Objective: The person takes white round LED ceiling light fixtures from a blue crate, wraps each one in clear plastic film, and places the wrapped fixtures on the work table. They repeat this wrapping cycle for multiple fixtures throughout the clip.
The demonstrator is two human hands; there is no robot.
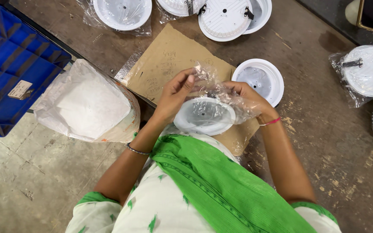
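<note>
Scuffed brown worktable (pixel 324 129) — concrete floor (pixel 18 181)

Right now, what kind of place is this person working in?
Probably a small workshop or packing area. The hands hold a clear plastic bag over a round white fitting, more bagged ones lie on the worn table, beside a blue crate.

White fitting (pixel 203 115) (blue crate (pixel 9 60))

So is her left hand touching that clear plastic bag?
Touching: the head view shows the left hand pinching the clear plastic bag at its top edge.
</note>
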